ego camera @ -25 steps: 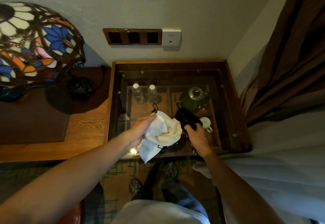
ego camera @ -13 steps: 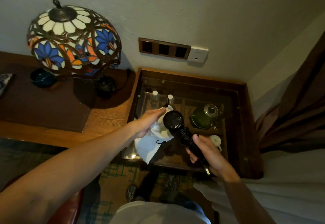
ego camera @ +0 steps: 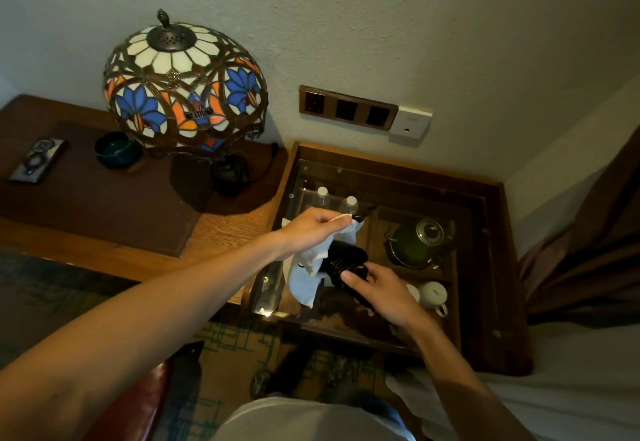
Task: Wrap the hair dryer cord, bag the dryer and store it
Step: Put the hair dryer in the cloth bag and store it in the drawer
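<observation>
Head view shows the left hand [ego camera: 313, 229] pinching the white cloth drawstring bag [ego camera: 313, 267] by its rim; the right hand [ego camera: 382, 293] grips the black cord-wrapped hair dryer [ego camera: 346, 259], whose long axis points up-left into the bag's mouth.

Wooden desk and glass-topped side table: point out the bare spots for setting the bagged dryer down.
Free: dark brown desk mat between remote and stained-glass lamp's base; glass top behind the hands. Crowded: around the green bowl.
</observation>
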